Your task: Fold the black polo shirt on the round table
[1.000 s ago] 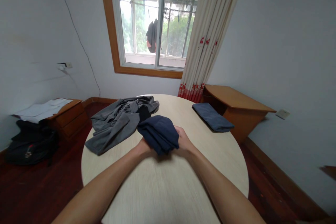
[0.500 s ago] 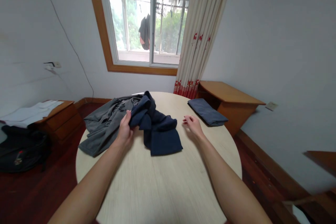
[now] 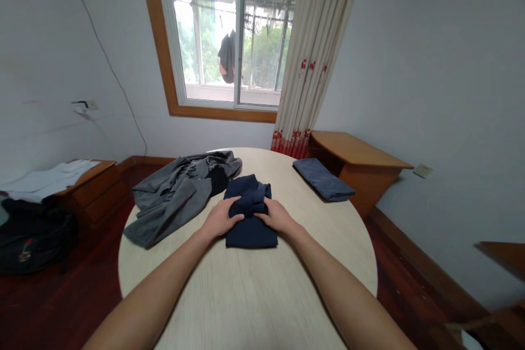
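Note:
A dark navy garment (image 3: 251, 234) lies partly folded near the middle of the round table (image 3: 246, 295). Its lower part is a flat, straight-edged panel, while the upper part is bunched; the kind of garment cannot be made out. On its left edge my left hand (image 3: 222, 217) has closed round the bunched cloth, thumb on top. Opposite, my right hand (image 3: 279, 215) grips the right edge, its thumb pointing inward. Some fingertips are hidden by the fabric. Just beyond my left hand is a crumpled grey garment (image 3: 172, 202) with a black patch showing.
A folded dark grey-blue cloth (image 3: 323, 179) rests at the table's right rim. Behind it stands a wooden desk (image 3: 361, 150) beside a patterned curtain (image 3: 305, 65). To the left are a low wooden cabinet (image 3: 98, 191) with papers and a black bag (image 3: 36, 235) on the floor.
The navy garment has come down from my left hand's raised hold and lies flatter on the table. My right hand, apart from it before, has moved left and taken hold of its right side.

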